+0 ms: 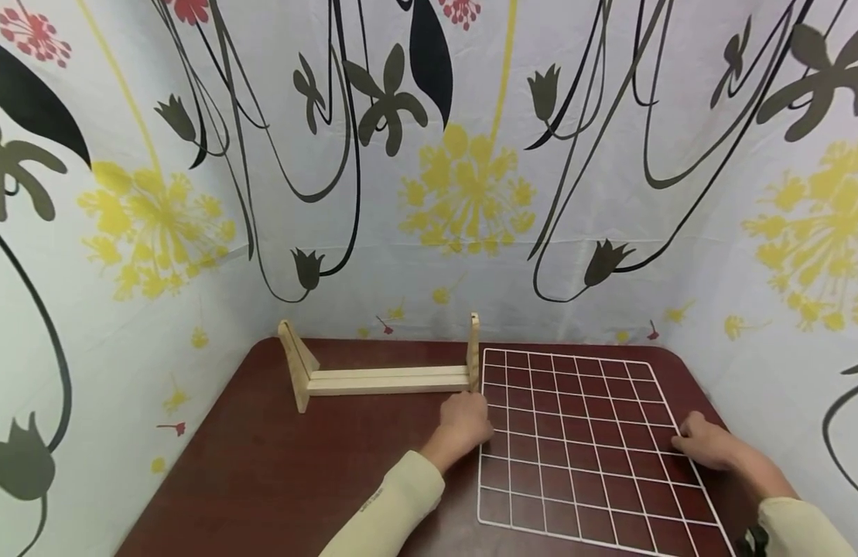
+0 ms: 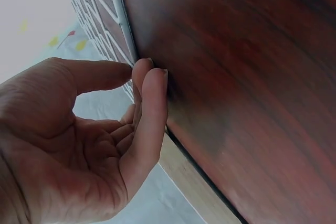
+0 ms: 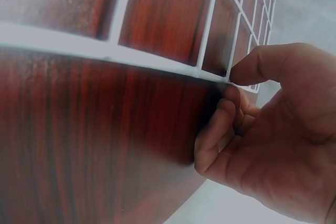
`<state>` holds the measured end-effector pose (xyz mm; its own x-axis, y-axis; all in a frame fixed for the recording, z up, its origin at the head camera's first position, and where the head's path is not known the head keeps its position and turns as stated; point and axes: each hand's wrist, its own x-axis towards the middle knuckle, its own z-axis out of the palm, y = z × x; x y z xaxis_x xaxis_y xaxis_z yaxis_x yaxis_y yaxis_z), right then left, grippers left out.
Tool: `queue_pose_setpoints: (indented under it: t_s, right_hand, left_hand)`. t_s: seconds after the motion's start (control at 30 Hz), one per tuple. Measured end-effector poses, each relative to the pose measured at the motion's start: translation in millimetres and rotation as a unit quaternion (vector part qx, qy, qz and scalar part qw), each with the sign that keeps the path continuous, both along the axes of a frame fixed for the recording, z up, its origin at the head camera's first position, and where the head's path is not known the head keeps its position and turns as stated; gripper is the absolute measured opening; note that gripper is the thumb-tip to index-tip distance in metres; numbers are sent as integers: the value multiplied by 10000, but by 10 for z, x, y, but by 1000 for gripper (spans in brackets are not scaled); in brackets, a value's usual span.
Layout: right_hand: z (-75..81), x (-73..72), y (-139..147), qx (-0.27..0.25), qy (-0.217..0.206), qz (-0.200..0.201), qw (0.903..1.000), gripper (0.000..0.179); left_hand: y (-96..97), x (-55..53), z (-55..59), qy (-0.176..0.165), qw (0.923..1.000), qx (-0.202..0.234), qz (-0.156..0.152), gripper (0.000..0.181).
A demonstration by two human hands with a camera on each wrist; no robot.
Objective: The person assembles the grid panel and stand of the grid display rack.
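Observation:
A white wire grid panel (image 1: 575, 433) lies on the right part of the dark red wooden table. My left hand (image 1: 465, 422) pinches its left edge between thumb and fingertips; the left wrist view shows the thumb (image 2: 102, 74) against the wire. At the opposite edge, my right hand (image 1: 710, 442) pinches the outer wire, its thumb (image 3: 262, 64) above and the curled fingers below in the right wrist view. Just beyond my left hand stands a pale wooden stand (image 1: 387, 381), two upright end pieces joined by a crossbar.
The reddish-brown table (image 1: 282, 464) has rounded far corners. A fabric wall (image 1: 415, 286) with flower prints rises close behind it and along both sides. The wooden stand's right end piece (image 1: 473, 352) is very near the grid's far left corner.

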<state>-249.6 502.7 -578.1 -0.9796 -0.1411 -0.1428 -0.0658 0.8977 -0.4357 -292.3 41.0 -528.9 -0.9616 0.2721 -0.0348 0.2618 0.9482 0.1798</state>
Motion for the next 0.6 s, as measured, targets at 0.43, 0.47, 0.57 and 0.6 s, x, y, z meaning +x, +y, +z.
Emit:
queue_pose_setpoints:
  t_s: [0.43,0.47,0.57,0.6]
  right_hand:
    - [-61,-44,108,-553,79,386,9977,45]
    - [-26,-27,79,-518,148,390,9978,45]
    - [2,-6,61,-542,191,366,9977,44]
    - [-18,-15,75,-478,250,346,9979,44]
  left_hand:
    - [61,39,-3,41,9997,-193,107,30]
    - [59,38,-6,39,9998,-176,104,31]
    - [54,33,-11,101,9998,-108,128,30]
    - [52,29,-11,137,9997,-104,150,30]
